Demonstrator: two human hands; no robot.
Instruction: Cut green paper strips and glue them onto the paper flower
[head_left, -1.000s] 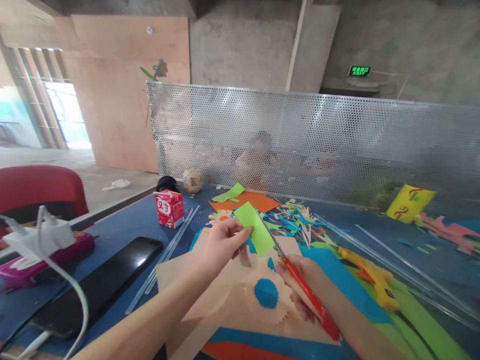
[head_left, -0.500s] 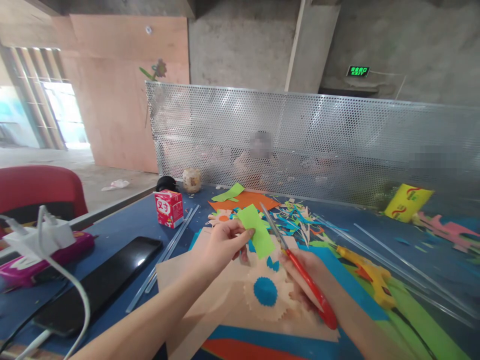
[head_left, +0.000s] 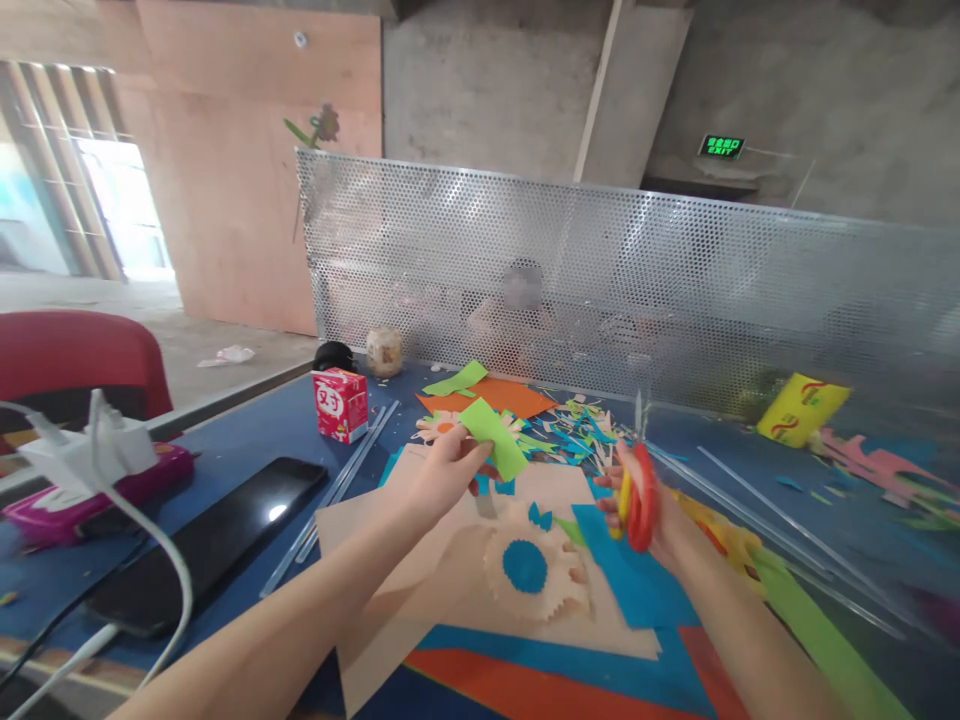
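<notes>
above the blue table (head_left: 247, 445), left hand (head_left: 439, 478) pinching green paper (head_left: 493, 436), right hand (head_left: 651, 508) gripping red scissors (head_left: 639, 480)

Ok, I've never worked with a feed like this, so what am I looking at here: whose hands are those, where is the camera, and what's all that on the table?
There is no machine. The camera sits on a person's head and looks forward and down, so the two bare arms coming in from the bottom are that person's own. The left hand pinches a green paper strip. The right hand holds red-handled scissors, blades pointing up, apart from the strip. Below the hands, on the blue table, lie a tan sheet with a blue-centred paper flower, coloured paper scraps, a yellow glue gun, a red carton and a black phone. Another person sits behind the perforated metal screen.
</notes>
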